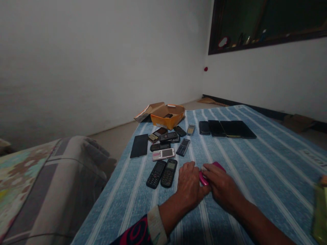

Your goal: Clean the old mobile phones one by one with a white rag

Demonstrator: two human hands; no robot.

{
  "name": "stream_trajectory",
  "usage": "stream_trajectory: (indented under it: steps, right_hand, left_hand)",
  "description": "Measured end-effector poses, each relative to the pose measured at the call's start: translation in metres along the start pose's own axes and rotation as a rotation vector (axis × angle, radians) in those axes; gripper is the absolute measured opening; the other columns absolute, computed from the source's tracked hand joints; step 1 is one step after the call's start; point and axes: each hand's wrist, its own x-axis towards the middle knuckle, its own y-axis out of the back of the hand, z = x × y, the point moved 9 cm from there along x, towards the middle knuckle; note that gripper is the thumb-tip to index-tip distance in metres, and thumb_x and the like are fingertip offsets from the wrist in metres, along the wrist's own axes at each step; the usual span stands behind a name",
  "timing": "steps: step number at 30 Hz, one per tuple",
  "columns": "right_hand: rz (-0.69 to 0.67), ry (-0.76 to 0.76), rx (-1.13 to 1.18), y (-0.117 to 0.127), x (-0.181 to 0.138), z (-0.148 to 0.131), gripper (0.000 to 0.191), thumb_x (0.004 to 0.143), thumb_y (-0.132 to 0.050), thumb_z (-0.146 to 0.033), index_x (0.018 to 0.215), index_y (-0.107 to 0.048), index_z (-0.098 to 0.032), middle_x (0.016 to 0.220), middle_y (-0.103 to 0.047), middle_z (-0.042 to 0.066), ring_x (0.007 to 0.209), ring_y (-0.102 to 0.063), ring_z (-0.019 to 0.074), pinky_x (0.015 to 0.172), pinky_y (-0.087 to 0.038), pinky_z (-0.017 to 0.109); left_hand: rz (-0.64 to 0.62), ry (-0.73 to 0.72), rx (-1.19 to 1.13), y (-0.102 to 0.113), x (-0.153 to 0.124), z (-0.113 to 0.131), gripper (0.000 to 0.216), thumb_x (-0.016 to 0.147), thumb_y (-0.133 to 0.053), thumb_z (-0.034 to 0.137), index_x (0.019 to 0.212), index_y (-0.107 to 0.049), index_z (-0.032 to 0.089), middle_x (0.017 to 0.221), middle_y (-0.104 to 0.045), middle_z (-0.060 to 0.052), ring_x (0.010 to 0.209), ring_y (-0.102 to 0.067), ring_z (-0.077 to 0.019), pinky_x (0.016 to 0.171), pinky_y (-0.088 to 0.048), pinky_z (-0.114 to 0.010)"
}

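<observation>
Both hands are together over the front part of the striped cloth. Between them is a pink mobile phone [203, 179], mostly covered by fingers, with pink showing also beyond the right knuckles. My right hand [221, 185] is closed over it from the right. My left hand [188, 183] presses against its left side with bent fingers. Just left of my left hand lie two black keypad phones, the nearer one [169, 173] and another [156, 174] beside it. Behind these are a white and pink phone [163, 154] and a dark keypad phone [183, 147].
An open orange box [166, 119] with a phone inside stands at the back. Several more phones [168, 136] lie heaped before it, with a black tablet-like slab [139, 146] to their left. Dark flat devices [240, 129] form a row at right. A blue striped cloth [255, 190] covers the surface.
</observation>
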Motion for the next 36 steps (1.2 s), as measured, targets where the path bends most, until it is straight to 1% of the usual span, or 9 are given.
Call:
stream_trajectory:
  steps: [4, 6, 11, 14, 18, 24, 29, 32, 36]
  right_hand:
    - [0.017, -0.068, -0.051, 0.001, -0.004, 0.019, 0.037, 0.087, -0.041, -0.005, 0.109, -0.068, -0.017, 0.118, -0.067, 0.014, 0.109, -0.063, 0.0246, 0.095, -0.053, 0.043]
    - [0.014, -0.082, -0.054, 0.002, -0.004, 0.022, 0.037, 0.086, -0.041, -0.006, 0.109, -0.068, -0.016, 0.117, -0.067, 0.015, 0.11, -0.063, 0.0251, 0.095, -0.053, 0.043]
    - [-0.024, -0.006, 0.009, 0.001, -0.003, 0.001, 0.036, 0.086, -0.041, -0.005, 0.103, -0.069, -0.017, 0.114, -0.068, 0.014, 0.106, -0.065, 0.0235, 0.091, -0.055, 0.039]
    - [-0.021, 0.055, 0.025, -0.002, -0.009, -0.011, 0.036, 0.087, -0.041, -0.005, 0.109, -0.067, -0.015, 0.116, -0.068, 0.014, 0.109, -0.063, 0.0228, 0.095, -0.054, 0.039]
    - [-0.001, 0.072, 0.004, -0.001, -0.017, -0.012, 0.038, 0.086, -0.042, -0.005, 0.115, -0.065, -0.015, 0.119, -0.067, 0.014, 0.113, -0.062, 0.0231, 0.098, -0.052, 0.041]
    - [0.011, -0.038, -0.119, 0.011, -0.015, 0.017, 0.035, 0.085, -0.04, -0.005, 0.104, -0.069, -0.016, 0.115, -0.068, 0.013, 0.107, -0.065, 0.0231, 0.091, -0.056, 0.038]
    - [0.038, -0.141, -0.2, 0.018, -0.015, 0.043, 0.036, 0.084, -0.04, -0.005, 0.105, -0.068, -0.013, 0.114, -0.068, 0.015, 0.104, -0.066, 0.0244, 0.09, -0.056, 0.039]
    - [0.04, -0.119, -0.202, 0.015, -0.017, 0.038, 0.036, 0.084, -0.04, -0.006, 0.106, -0.067, -0.012, 0.116, -0.067, 0.016, 0.106, -0.065, 0.0253, 0.091, -0.056, 0.04]
    - [0.053, -0.032, -0.145, 0.008, -0.019, 0.015, 0.035, 0.084, -0.041, -0.005, 0.105, -0.067, -0.014, 0.118, -0.067, 0.015, 0.111, -0.063, 0.025, 0.094, -0.055, 0.04]
  left_hand:
    - [-0.006, 0.004, -0.011, -0.001, 0.0, 0.0, 0.042, 0.066, -0.075, 0.041, 0.096, -0.064, 0.013, 0.118, -0.059, -0.015, 0.113, -0.052, -0.0348, 0.098, -0.042, -0.049]
    - [-0.01, 0.0, -0.001, -0.001, 0.0, 0.0, 0.041, 0.067, -0.075, 0.041, 0.095, -0.064, 0.013, 0.117, -0.06, -0.015, 0.113, -0.052, -0.0344, 0.098, -0.042, -0.048]
    - [-0.01, -0.006, 0.028, -0.001, 0.0, 0.0, 0.036, 0.073, -0.068, 0.038, 0.096, -0.064, 0.011, 0.115, -0.06, -0.017, 0.111, -0.052, -0.0336, 0.099, -0.042, -0.047]
    - [-0.031, -0.004, 0.024, -0.003, 0.0, -0.001, 0.033, 0.076, -0.065, 0.038, 0.096, -0.064, 0.012, 0.116, -0.06, -0.016, 0.112, -0.052, -0.0322, 0.099, -0.042, -0.045]
    - [-0.051, 0.0, 0.031, -0.004, -0.002, -0.001, 0.035, 0.076, -0.065, 0.04, 0.098, -0.064, 0.012, 0.118, -0.059, -0.015, 0.114, -0.051, -0.0318, 0.1, -0.041, -0.045]
    - [-0.05, 0.007, 0.025, -0.002, -0.002, 0.001, 0.048, 0.069, -0.075, 0.047, 0.099, -0.063, 0.011, 0.118, -0.058, -0.015, 0.112, -0.051, -0.0323, 0.098, -0.043, -0.046]
    - [-0.037, -0.01, 0.02, -0.001, -0.001, 0.002, 0.046, 0.067, -0.077, 0.046, 0.097, -0.063, 0.013, 0.111, -0.059, -0.012, 0.109, -0.052, -0.0318, 0.095, -0.044, -0.046]
    - [-0.021, -0.011, 0.02, -0.001, -0.001, 0.001, 0.046, 0.067, -0.076, 0.045, 0.097, -0.062, 0.014, 0.113, -0.058, -0.012, 0.11, -0.051, -0.0321, 0.096, -0.043, -0.047]
    - [-0.015, -0.023, 0.025, -0.003, -0.002, 0.001, 0.044, 0.07, -0.073, 0.046, 0.097, -0.062, 0.013, 0.113, -0.059, -0.013, 0.111, -0.051, -0.0321, 0.098, -0.042, -0.046]
